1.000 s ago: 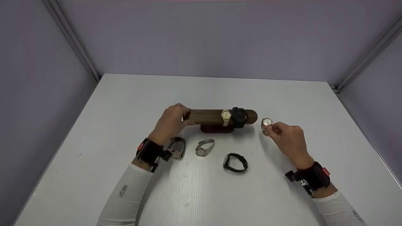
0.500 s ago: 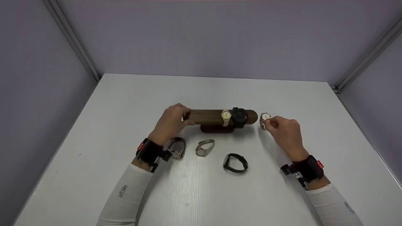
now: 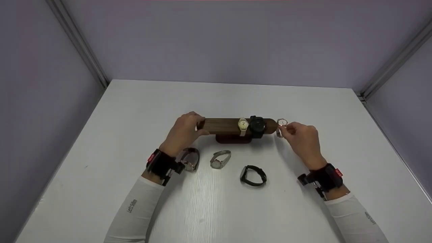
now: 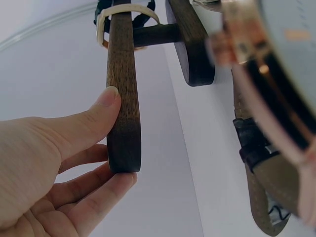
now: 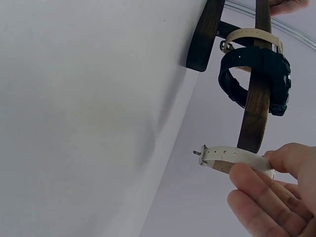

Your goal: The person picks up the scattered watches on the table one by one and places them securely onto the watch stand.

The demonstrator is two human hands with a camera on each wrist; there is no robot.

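Right now the pale-strapped watch (image 3: 281,123) sits pinched in the right hand (image 3: 302,140), just off the right-hand tip of the wooden bar (image 3: 224,125), its strap loop (image 5: 234,159) facing the bar's end (image 5: 251,138) and apart from it. That bar runs left to right across the person, so the loop lies nearly in line with its long axis. Further along it hang a black watch (image 3: 257,126) and a cream watch (image 3: 242,125). At the opposite end, the left hand (image 3: 184,132) grips the bar between thumb (image 4: 86,123) and curled fingers (image 4: 94,195). Three more watches lie on the surface (image 3: 216,209) nearer the person.
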